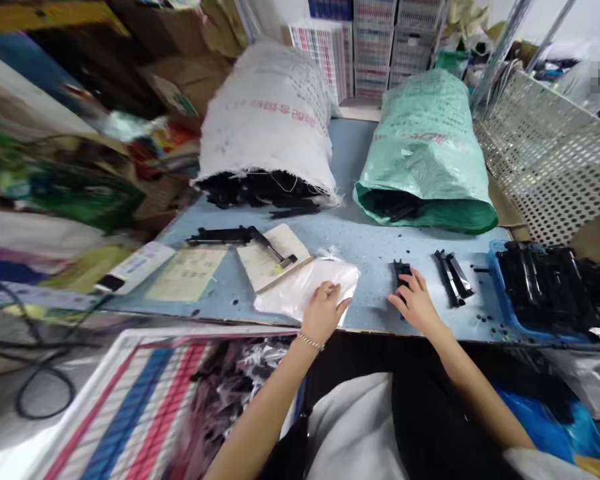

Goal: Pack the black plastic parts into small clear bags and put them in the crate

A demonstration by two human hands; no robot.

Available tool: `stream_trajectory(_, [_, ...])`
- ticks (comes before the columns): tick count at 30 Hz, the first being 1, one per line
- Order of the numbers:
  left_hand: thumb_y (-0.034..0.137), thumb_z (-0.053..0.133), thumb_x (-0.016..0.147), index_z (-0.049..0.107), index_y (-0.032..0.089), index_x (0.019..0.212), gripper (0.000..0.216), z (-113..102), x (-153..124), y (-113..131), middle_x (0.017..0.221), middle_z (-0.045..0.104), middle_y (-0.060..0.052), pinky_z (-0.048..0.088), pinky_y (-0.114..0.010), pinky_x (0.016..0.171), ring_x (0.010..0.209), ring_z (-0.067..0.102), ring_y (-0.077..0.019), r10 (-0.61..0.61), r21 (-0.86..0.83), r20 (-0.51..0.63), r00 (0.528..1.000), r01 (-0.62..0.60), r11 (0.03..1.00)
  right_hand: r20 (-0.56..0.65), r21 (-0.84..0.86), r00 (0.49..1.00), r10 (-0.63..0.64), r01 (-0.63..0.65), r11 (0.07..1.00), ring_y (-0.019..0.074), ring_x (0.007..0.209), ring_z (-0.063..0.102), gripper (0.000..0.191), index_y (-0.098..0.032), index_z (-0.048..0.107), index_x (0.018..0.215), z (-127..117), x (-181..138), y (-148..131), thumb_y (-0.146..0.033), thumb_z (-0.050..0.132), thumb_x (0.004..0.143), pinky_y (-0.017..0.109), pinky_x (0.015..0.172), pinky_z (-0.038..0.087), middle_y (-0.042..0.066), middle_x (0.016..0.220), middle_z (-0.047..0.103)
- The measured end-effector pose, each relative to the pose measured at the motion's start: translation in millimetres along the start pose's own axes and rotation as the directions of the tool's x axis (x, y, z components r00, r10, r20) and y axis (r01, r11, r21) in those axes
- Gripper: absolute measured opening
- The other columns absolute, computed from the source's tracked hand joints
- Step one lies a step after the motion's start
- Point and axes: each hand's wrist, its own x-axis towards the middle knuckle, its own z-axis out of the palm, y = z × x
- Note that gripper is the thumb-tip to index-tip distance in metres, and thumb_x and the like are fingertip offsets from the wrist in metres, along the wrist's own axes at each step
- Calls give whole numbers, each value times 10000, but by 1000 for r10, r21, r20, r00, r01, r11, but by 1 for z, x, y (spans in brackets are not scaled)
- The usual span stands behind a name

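Note:
My left hand (324,311) rests on a stack of clear white plastic bags (307,288) at the near edge of the blue table (360,243), its fingers curled and pinching the top bag. To its right, my right hand (416,303) lies over a black plastic part (401,271), the fingers bent down onto it. Two more black strips (453,277) lie just to the right of that hand.
A white woven sack (267,117) and a green sack (425,150), both spilling black parts, lie at the back. A blue tray of black parts (545,293) stands at right. Papers and a black tool (240,235) lie at left; a striped bag (145,400) sits below the table.

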Motion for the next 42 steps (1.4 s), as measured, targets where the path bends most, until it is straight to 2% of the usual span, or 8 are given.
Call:
stream_trajectory(6, [226,600,896,633,184,737,168,0,21,-7,842,629,-41,521,-307,777,805,634,-173,-111,-133,-22,994,107,985,24,-99,958,286,-282,954,379,1143,544,707,-71,499,1354,-12,-28,15,-558,655,865,524,971,473,232,1231,574])
stream_trajectory(16, [220,552,849,652,192,891,112,-29,16,-15,842,706,-14,557,-286,755,775,670,-157,-244,-408,26,970,233,883,308,106,820,482,-533,840,305,1012,620,486,-137,590,1259,-29,2,-3,-339,656,821,391,822,487,153,1099,656])
stream_trajectory(21, [115,439,882,703,191,992,296,-23,13,-15,1091,692,-80,539,-355,989,1046,672,-187,24,-260,-63,998,-40,965,593,793,780,201,-609,24,205,854,671,477,-186,649,1123,-21,7,-24,-440,742,731,316,754,540,66,992,714])
stream_trajectory(24, [109,500,854,686,172,1140,347,-20,14,-22,1196,665,-109,550,-383,1006,1107,664,-215,7,-223,-45,999,-17,975,736,542,660,-150,-707,-454,184,799,707,483,-134,628,1111,0,-1,-50,-480,708,783,279,704,576,114,989,732])
stream_trajectory(27, [106,501,865,616,153,1296,448,-25,12,-28,1321,614,-140,568,-396,996,1116,669,-220,-33,-218,-14,999,29,976,776,233,534,-335,-737,-635,148,797,726,472,-91,579,1167,21,-5,-65,-463,624,881,217,682,590,140,1023,732])
stream_trajectory(33, [17,369,901,369,216,1535,665,-44,-16,10,1500,505,-115,450,-409,1163,1406,478,-212,303,-181,107,947,-281,942,791,329,569,-225,-705,-628,131,734,693,380,-154,615,1059,36,7,-72,-485,641,874,208,611,570,73,960,719])
stream_trajectory(38, [28,452,872,187,221,1601,800,-49,-36,42,1551,427,-148,457,-411,1158,1430,449,-240,389,-272,154,908,-339,901,582,813,786,208,-560,-158,178,1007,632,331,-217,722,1013,13,12,-94,-285,825,706,286,892,535,32,1052,698])
stream_trajectory(42, [28,455,897,215,289,1594,782,-50,-38,39,1543,451,-113,456,-411,1162,1414,471,-233,342,-273,-3,940,-330,904,644,709,760,88,-550,-441,167,927,644,313,-200,728,1031,9,3,-98,-301,778,739,282,854,538,27,989,712])
